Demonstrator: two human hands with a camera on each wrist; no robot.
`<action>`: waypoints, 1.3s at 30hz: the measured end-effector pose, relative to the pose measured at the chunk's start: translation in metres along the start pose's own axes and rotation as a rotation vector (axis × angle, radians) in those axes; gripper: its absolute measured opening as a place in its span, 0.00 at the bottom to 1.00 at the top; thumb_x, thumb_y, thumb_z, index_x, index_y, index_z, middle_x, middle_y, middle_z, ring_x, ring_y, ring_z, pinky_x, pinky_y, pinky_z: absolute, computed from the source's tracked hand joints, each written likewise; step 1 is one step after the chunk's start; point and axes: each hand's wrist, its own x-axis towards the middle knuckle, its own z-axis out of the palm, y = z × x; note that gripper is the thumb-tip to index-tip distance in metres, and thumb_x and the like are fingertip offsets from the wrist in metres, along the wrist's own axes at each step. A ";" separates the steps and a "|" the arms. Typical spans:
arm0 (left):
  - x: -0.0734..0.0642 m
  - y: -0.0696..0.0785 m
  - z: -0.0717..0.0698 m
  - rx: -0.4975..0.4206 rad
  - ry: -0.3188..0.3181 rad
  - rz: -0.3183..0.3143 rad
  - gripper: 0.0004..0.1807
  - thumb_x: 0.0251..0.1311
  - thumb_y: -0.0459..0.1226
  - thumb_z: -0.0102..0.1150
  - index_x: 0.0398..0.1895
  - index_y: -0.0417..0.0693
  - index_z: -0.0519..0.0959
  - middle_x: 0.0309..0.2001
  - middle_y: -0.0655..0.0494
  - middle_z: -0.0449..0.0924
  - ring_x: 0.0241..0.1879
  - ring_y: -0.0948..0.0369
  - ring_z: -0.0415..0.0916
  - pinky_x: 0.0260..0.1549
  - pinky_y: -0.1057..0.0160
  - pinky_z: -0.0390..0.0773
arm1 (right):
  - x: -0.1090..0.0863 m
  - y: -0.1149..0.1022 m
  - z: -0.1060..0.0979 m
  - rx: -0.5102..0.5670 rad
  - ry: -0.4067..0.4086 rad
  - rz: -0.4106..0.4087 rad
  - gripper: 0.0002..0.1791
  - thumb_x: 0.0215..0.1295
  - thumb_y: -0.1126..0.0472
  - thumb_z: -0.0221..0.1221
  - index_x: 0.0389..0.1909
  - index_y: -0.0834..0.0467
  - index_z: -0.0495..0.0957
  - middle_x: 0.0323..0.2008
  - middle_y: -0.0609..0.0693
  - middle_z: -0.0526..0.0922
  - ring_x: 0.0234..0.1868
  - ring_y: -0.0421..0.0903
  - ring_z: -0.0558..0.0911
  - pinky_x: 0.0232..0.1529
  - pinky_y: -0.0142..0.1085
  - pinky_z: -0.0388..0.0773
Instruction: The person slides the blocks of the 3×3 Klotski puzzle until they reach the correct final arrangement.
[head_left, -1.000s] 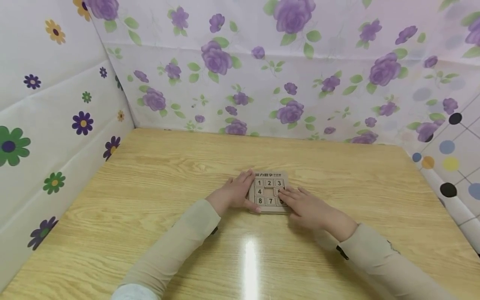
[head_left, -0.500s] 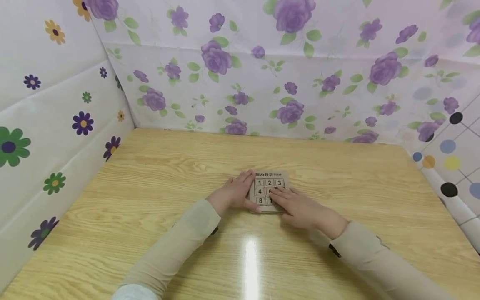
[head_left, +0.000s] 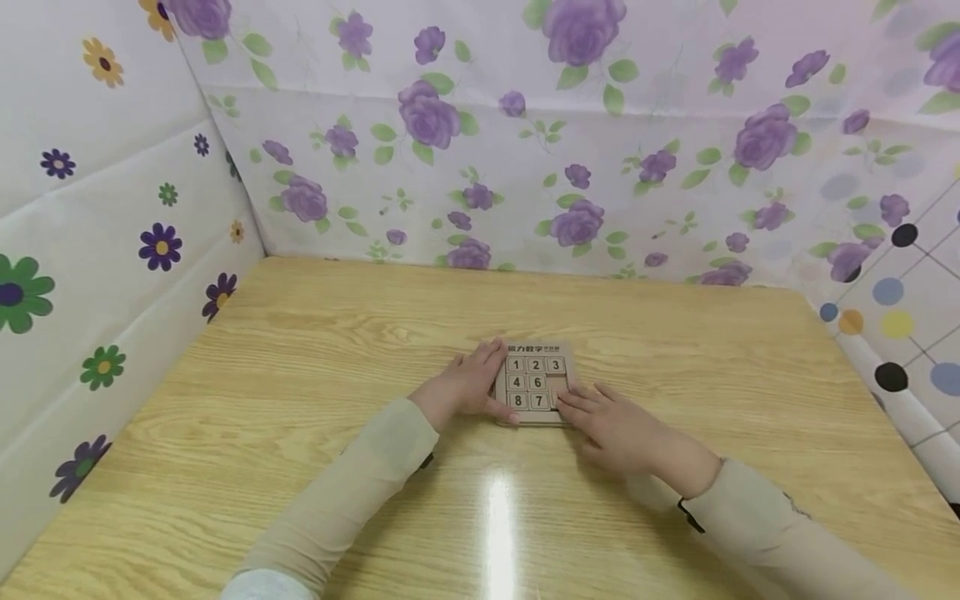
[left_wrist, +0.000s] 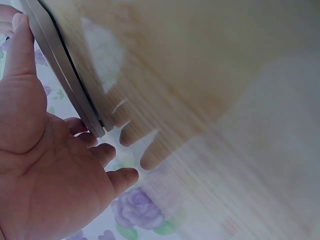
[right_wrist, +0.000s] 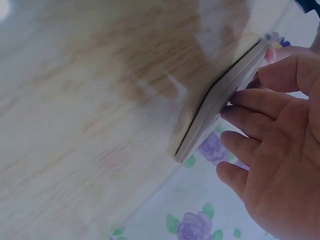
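A flat, light wooden number sliding puzzle (head_left: 536, 414) lies on the table, dark lettering along its far edge. Its tiles show 1, 2, 3 in the far row, 4 and 6 in the middle row, 8 and 7 in the near row. The gap is at the right of the middle row. My left hand (head_left: 467, 385) holds the puzzle's left side, thumb at the near corner and fingers along the far left. My right hand (head_left: 622, 427) lies over the near right corner, its outstretched fingertips on the tile there, which they hide.
The wood-grain table (head_left: 360, 325) is glossy, with a bright reflection near the front. Flower-printed cloth (head_left: 510, 167) stands along the back and left. Dotted cloth (head_left: 922, 350) borders the right side.
The right fingers slid the 6 tile left into the middle, so the gap is now at the right. Then the right hand drew back right to the near corner. The left hand stayed put.
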 end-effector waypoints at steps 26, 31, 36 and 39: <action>0.000 -0.001 0.002 0.013 0.008 -0.006 0.63 0.44 0.63 0.65 0.76 0.46 0.41 0.77 0.51 0.33 0.76 0.52 0.34 0.72 0.45 0.43 | 0.019 -0.005 0.003 -0.019 0.029 -0.064 0.31 0.64 0.62 0.52 0.67 0.66 0.62 0.69 0.60 0.63 0.71 0.59 0.60 0.70 0.56 0.54; 0.000 -0.001 0.002 0.015 0.006 -0.006 0.64 0.44 0.63 0.65 0.76 0.46 0.41 0.77 0.51 0.33 0.75 0.52 0.34 0.72 0.45 0.43 | 0.019 -0.005 0.008 -0.023 0.029 -0.069 0.30 0.64 0.62 0.52 0.68 0.65 0.62 0.69 0.58 0.63 0.71 0.58 0.60 0.71 0.55 0.54; 0.000 -0.001 0.002 0.012 0.009 0.000 0.64 0.44 0.63 0.66 0.76 0.45 0.41 0.77 0.51 0.33 0.75 0.51 0.35 0.72 0.45 0.43 | 0.013 0.002 0.011 -0.025 0.028 -0.049 0.32 0.65 0.59 0.54 0.69 0.64 0.61 0.70 0.57 0.62 0.72 0.57 0.58 0.71 0.55 0.53; 0.000 0.000 0.001 0.006 0.007 -0.002 0.64 0.44 0.62 0.66 0.76 0.45 0.41 0.77 0.51 0.33 0.75 0.51 0.35 0.72 0.45 0.43 | 0.008 0.007 0.011 -0.023 0.034 -0.047 0.32 0.65 0.59 0.54 0.69 0.64 0.62 0.70 0.57 0.62 0.71 0.58 0.59 0.70 0.56 0.53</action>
